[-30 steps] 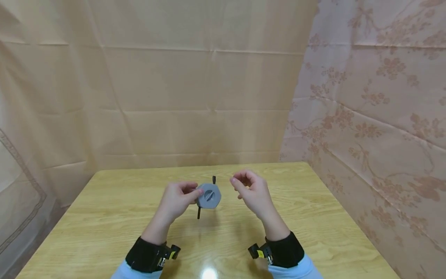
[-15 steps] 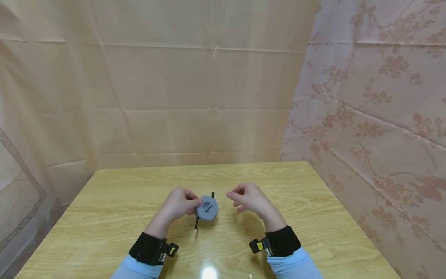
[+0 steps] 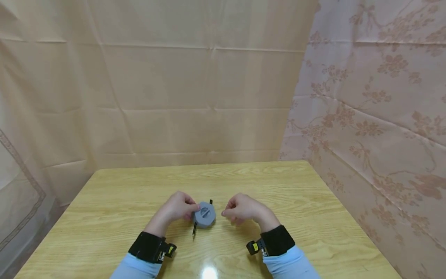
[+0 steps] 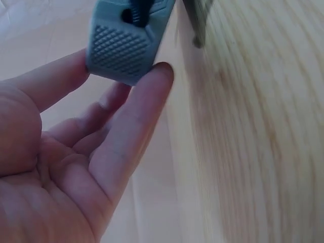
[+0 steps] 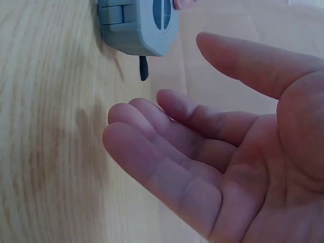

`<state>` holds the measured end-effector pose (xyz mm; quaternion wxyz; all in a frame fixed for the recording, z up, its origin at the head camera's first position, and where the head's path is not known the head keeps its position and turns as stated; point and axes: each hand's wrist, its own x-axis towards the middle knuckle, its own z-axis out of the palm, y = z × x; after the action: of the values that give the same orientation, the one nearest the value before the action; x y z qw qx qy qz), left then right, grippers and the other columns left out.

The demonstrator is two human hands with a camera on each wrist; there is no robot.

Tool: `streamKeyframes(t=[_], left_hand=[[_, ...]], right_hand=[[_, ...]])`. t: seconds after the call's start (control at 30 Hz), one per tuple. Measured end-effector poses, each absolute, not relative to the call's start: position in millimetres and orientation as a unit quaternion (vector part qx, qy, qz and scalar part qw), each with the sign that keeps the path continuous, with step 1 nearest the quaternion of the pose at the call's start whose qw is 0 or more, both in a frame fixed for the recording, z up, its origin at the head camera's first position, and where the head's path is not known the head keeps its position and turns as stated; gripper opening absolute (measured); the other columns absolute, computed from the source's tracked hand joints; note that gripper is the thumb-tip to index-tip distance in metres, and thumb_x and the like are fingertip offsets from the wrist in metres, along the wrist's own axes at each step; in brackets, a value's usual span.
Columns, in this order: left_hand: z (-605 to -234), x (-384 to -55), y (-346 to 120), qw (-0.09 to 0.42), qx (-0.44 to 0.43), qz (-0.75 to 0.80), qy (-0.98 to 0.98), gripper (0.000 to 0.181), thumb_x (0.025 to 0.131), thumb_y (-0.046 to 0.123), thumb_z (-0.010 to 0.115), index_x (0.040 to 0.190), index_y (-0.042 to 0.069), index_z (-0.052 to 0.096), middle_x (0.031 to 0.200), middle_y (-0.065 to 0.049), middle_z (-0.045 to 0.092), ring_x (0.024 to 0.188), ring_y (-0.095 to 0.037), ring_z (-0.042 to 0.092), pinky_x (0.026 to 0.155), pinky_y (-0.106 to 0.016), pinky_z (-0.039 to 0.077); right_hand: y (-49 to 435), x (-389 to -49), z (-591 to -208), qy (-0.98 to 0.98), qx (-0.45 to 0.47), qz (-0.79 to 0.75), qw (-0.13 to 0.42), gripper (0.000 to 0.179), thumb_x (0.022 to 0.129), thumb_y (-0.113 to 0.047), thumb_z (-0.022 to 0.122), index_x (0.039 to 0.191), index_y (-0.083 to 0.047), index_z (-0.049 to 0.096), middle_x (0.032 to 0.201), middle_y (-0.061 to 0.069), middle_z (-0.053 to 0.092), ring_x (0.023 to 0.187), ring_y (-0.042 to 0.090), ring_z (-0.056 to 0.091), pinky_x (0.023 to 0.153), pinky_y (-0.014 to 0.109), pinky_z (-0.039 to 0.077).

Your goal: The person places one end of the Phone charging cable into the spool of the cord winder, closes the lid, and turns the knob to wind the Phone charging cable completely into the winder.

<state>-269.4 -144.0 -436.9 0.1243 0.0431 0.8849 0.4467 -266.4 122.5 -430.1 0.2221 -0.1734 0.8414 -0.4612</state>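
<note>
A grey hexagonal case (image 3: 204,215) with a round dial and a raised bar across it is close over the table, face up. Pinched at its left edge, it is held by the thumb and fingers of my left hand (image 3: 179,207). One thin dark rod with a shiny tip (image 3: 194,230) sticks out at its lower left, and a short black end (image 3: 210,202) at its far side. The left wrist view shows a cross-hatched side (image 4: 120,50) beside a hole. My right hand (image 3: 244,209) is just right of the case, fingers loosely bent and holding nothing.
A pale wood-grain table (image 3: 296,201) lies under both hands, a light glare near its front edge. Behind it hangs a beige curtain (image 3: 174,85); a floral cloth (image 3: 376,100) hangs at the right. Black straps with small cameras (image 3: 151,248) circle the wrists.
My left hand has lowered the grey case toward the table and nearer to me. My right hand has also come down and moved left, closer to the case.
</note>
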Motion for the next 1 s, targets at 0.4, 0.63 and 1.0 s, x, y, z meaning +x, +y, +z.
streamKeyframes(t=[0.4,0.63,1.0], left_hand=[[-441,-264,-141,0.148,0.064,0.432,0.887,0.011,0.094,0.008,0.073,0.087,-0.001,0.072,0.079,-0.007,0.069,0.071,-0.021,0.069,0.066,-0.036,0.06],[-443,-265,-141,0.143,0.071,0.408,0.899,0.013,0.094,0.011,0.074,0.085,0.002,0.072,0.077,-0.006,0.068,0.07,-0.021,0.067,0.064,-0.035,0.058],[-436,-264,-139,0.115,0.077,0.374,0.917,0.014,0.094,0.011,0.073,0.081,0.005,0.073,0.073,-0.005,0.067,0.067,-0.02,0.064,0.059,-0.031,0.052]], right_hand=[[120,-268,-435,0.848,-0.18,-0.445,0.225,0.018,0.095,-0.021,0.074,0.089,-0.005,0.071,0.078,0.015,0.068,0.071,0.025,0.067,0.067,0.04,0.059],[120,-266,-433,0.842,-0.178,-0.458,0.225,0.018,0.094,-0.022,0.074,0.093,-0.005,0.07,0.084,0.014,0.069,0.074,0.026,0.067,0.068,0.042,0.06],[122,-267,-425,0.835,-0.197,-0.473,0.201,0.02,0.096,-0.022,0.073,0.101,-0.002,0.071,0.095,0.017,0.07,0.081,0.032,0.068,0.068,0.045,0.06]])
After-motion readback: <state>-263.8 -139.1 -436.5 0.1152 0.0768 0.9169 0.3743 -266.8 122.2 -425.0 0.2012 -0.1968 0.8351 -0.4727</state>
